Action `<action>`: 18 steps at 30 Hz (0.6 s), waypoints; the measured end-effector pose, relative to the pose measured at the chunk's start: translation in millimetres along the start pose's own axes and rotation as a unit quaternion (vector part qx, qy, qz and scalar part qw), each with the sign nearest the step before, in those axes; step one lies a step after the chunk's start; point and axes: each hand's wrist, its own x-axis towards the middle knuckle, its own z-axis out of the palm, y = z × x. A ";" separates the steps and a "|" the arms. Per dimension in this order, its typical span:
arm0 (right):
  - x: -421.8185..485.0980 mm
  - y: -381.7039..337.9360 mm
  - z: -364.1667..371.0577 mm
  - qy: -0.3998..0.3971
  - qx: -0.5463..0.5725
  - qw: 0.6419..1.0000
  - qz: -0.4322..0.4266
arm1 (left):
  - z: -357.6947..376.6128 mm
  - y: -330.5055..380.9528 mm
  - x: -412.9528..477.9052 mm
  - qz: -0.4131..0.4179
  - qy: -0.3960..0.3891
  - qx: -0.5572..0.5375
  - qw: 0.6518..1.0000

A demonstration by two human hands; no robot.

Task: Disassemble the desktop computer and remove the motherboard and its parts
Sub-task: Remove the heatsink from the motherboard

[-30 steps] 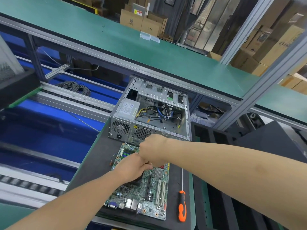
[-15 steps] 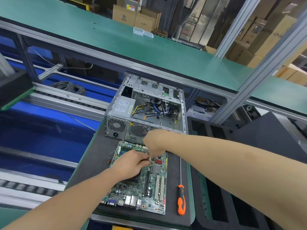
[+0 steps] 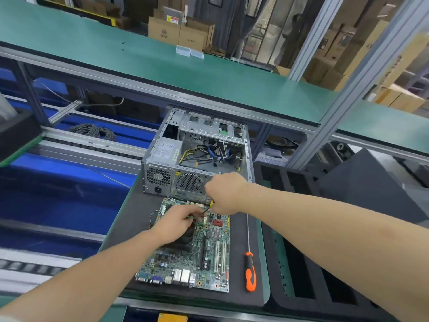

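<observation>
Got the motherboard [image 3: 210, 252] flat on the worktop [image 3: 130, 228] at 6 o'clock, screwdriver [image 3: 250, 273] just beside at 3. Pinching a thin green strip [image 3: 193, 216] with left hand [image 3: 176, 225] fingers. Right hand [image 3: 224, 194] no longer bunched against it, off toward 1, fingers curled on a dark sliver [image 3: 207, 207]. Probably memory coming free. Open case [image 3: 197, 159] at 12.

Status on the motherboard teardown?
Left hand, right hand pinching green module at motherboard far end. Motherboard out of case, flat on mat. Screwdriver alongside, untouched.

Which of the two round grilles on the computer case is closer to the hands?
The bigger grille, right beside the right hand; the smaller grille sits farther left, above the power socket.
</observation>
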 end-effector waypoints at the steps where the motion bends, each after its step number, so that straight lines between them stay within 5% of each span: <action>1: -1.0 1.1 -3.9 0.003 0.028 0.999 0.018 | -3.8 -0.2 -1.0 -0.012 0.036 -0.037 0.999; 4: -0.7 -4.4 -15.3 0.008 0.091 0.995 0.036 | -20.3 -10.9 -9.4 -0.042 0.110 -0.104 0.988; 11: 14.2 -41.0 -34.8 0.001 0.185 0.983 -0.001 | -53.2 -34.1 -47.5 -0.053 0.105 -0.040 0.992; 18: 27.4 -80.4 -47.9 -0.023 0.157 0.986 -0.041 | -57.0 -56.2 -78.8 -0.035 -0.009 0.045 0.998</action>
